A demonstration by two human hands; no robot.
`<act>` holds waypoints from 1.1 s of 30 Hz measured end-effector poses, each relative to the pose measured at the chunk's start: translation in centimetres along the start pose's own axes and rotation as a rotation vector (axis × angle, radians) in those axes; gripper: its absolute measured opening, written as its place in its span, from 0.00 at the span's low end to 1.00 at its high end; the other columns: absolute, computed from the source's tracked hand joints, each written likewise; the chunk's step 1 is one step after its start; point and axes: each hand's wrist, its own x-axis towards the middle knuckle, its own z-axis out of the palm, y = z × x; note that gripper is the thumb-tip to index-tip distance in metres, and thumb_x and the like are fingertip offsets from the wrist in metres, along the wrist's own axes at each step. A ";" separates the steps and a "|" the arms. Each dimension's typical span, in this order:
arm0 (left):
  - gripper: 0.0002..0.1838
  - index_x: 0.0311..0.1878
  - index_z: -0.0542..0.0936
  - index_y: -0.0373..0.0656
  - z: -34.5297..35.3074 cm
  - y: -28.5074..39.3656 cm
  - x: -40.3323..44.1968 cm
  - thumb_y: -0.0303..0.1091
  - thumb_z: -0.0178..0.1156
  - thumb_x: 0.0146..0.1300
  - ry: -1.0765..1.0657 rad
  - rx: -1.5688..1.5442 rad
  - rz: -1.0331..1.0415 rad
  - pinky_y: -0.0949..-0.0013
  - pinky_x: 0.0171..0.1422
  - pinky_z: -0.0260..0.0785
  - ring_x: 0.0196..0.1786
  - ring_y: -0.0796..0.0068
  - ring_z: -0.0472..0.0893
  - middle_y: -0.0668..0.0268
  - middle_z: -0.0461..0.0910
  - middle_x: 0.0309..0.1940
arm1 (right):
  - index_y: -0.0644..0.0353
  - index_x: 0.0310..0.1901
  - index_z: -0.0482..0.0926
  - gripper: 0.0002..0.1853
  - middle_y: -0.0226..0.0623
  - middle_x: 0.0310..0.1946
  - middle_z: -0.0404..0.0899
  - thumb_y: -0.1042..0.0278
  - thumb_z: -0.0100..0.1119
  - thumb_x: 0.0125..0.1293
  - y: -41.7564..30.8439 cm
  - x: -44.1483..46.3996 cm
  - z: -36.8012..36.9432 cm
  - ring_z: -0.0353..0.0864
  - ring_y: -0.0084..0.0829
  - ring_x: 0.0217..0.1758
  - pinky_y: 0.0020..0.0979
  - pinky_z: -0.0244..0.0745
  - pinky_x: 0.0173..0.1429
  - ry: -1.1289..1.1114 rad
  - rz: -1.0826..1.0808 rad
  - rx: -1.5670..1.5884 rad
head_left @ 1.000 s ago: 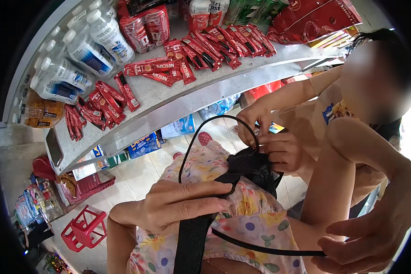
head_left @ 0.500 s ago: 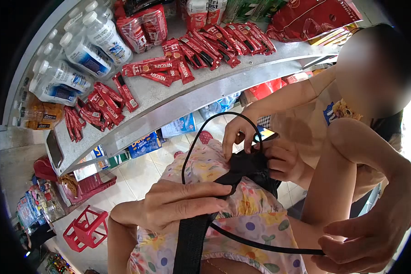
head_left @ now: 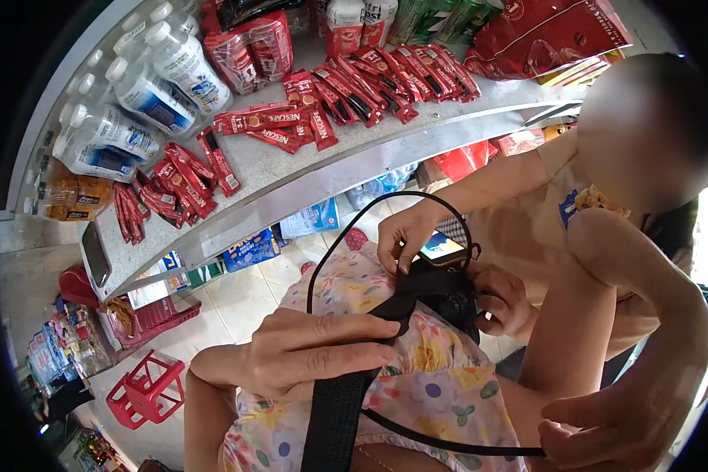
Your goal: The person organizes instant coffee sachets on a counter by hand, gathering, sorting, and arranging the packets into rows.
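Note:
My left hand [head_left: 315,354] reaches in from the lower left, its fingers closed over a black strap [head_left: 340,409]; its thumb is hidden. At the lower right my right hand [head_left: 606,429] pinches a black cable [head_left: 456,448]. The cable runs left under the strap, and a loop of it arches above. Another person's hands, one at the upper side [head_left: 407,240] and one at the right [head_left: 502,299], handle a black pouch [head_left: 444,293] joined to the strap. Beneath is floral fabric [head_left: 433,393]. A phone with a lit screen [head_left: 442,246] lies just behind the pouch.
A metal-edged shelf [head_left: 259,189] curves across the top, bearing red Nescafe sachets [head_left: 370,86], white-capped bottles [head_left: 157,94] and a dark phone [head_left: 96,253]. A red plastic stool [head_left: 145,389] stands on the tiled floor at left. The other person [head_left: 527,197] sits close at right.
The other person's hands have shifted on the pouch, and the right one's fingers have opened somewhat. More of the lit phone shows. My right hand has moved slightly left and down with the cable.

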 end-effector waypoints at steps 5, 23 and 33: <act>0.16 0.44 0.79 0.37 0.4 0.1 0.2 0.35 0.63 0.54 0.063 0.021 0.036 0.73 0.29 0.74 0.32 0.62 0.83 0.48 0.79 0.41 | 0.67 0.36 0.76 0.08 0.33 0.29 0.77 0.73 0.61 0.57 1.2 1.6 -2.0 0.75 0.19 0.31 0.21 0.70 0.33 -0.270 0.069 0.171; 0.17 0.45 0.78 0.34 -0.1 1.9 2.0 0.36 0.61 0.57 0.136 0.169 0.113 0.67 0.36 0.77 0.38 0.58 0.82 0.48 0.78 0.41 | 0.66 0.31 0.78 0.12 0.36 0.33 0.77 0.69 0.54 0.44 -24.9 4.9 8.7 0.76 0.28 0.33 0.22 0.70 0.28 0.231 -0.548 -1.275; 0.16 0.46 0.78 0.37 0.5 1.8 1.7 0.26 0.60 0.53 0.212 0.184 0.082 0.70 0.32 0.74 0.35 0.62 0.82 0.56 0.78 0.41 | 0.62 0.25 0.75 0.14 0.32 0.27 0.69 0.62 0.54 0.35 -22.2 6.4 8.7 0.67 0.26 0.30 0.23 0.62 0.25 0.204 -0.726 -1.609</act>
